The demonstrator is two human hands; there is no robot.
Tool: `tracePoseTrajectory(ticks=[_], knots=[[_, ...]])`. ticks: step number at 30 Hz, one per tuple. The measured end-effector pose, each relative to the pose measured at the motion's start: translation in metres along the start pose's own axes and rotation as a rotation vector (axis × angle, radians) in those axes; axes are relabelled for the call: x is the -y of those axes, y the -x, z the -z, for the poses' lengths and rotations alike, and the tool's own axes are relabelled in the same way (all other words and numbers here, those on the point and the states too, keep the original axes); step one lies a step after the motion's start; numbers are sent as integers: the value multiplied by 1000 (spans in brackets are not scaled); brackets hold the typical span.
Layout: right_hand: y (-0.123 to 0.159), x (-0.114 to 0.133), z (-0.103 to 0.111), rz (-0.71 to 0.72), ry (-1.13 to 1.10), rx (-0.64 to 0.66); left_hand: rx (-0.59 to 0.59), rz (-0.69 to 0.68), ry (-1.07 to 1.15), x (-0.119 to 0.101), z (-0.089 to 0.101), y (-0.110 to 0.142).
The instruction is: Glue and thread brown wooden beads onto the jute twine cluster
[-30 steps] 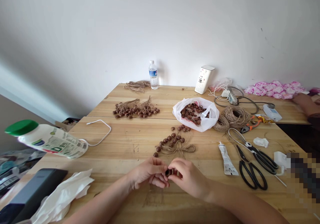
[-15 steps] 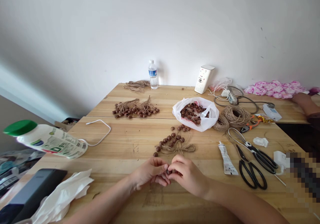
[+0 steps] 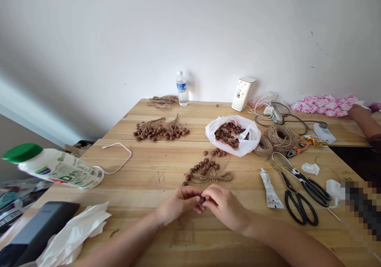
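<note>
Near the front of the wooden table, my left hand (image 3: 181, 204) and my right hand (image 3: 224, 207) meet with their fingertips closed around one small brown nut shell (image 3: 203, 199). The fingers cover much of it. Just beyond them lies a bundle of twine (image 3: 218, 176) tied in a loop, with several round brown nut shells (image 3: 201, 164) at its string ends. Farther back, an open white plastic bag (image 3: 251, 146) holds many loose brown shells. To its left lie finished-looking clusters of shells on twine (image 3: 162, 130).
On the right are a glue tube (image 3: 270, 189), black-handled scissors (image 3: 300, 205), pliers (image 3: 297, 150) and twine rolls (image 3: 278, 138). A green-capped bottle (image 3: 62, 166), tissue (image 3: 80, 227) and dark box (image 3: 41, 227) are left. A water bottle (image 3: 182, 90) stands behind. Another person's arm (image 3: 364, 120) reaches in right.
My fingertips have shifted slightly, and the brown shell between them shows more now. The left fingers have curled in closer. The things on the table stay where they were.
</note>
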State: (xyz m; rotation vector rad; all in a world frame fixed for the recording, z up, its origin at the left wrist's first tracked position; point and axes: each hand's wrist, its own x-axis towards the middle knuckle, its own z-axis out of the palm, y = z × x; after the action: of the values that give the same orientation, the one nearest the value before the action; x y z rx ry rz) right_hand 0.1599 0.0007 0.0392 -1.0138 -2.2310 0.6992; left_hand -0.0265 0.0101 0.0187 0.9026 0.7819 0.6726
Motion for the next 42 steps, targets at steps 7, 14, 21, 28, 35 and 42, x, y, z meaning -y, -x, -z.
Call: tracePoseTrajectory(ticks=[7,14,21,28,35,42], knots=[[0,-1,0,-104,7,-42,-8,-31,-64,-2,-1,1],[-1,0,-1,-116,8,-38,31,-169,-162,-4,-6,2],[-1,2,0,-100,30,-17,-10,-273,-424,-7,-7,4],[-1,0,-1,-113,74,-19,-39,-344,-558,-6,-7,4],[-1,-1,-1,-119,78,-3,-47,-370,-565,-1,-6,3],[-1,-1,-2,-121,50,-9,-53,-361,-599,2,-4,3]])
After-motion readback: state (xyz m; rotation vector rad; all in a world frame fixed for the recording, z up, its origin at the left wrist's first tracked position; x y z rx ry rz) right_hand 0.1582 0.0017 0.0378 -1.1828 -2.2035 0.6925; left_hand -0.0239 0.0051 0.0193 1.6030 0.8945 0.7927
